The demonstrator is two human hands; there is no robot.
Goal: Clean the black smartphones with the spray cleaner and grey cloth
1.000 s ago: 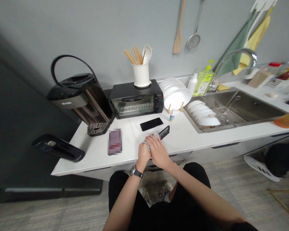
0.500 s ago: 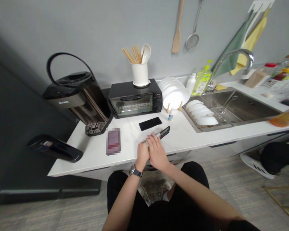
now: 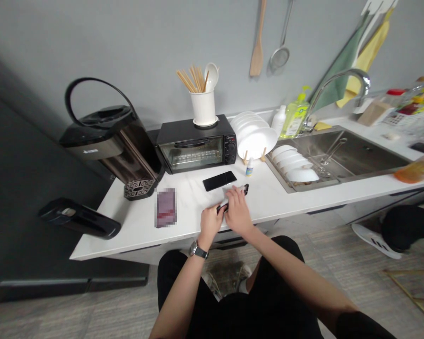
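Note:
A dark, flat, phone-like object lies under my hands near the counter's front edge, its far end showing beyond my right fingers. My left hand pinches its near end, with the wrist wearing a watch. Across its middle rests my right hand, its fingers pressed on what looks like a pale cloth or tissue. Just behind them lies a black phone. A small white bottle with a blue label stands to the right of that phone.
On the left are a black dispenser, a dark cylinder and a blurred-out purple item. Behind stand a toaster oven and plates. To the right is a sink. Another person's shoe shows at the right.
My right hand has slid up and right along the dark object, covering more of its far end. The near end now shows at my left fingers. The view has shifted slightly.

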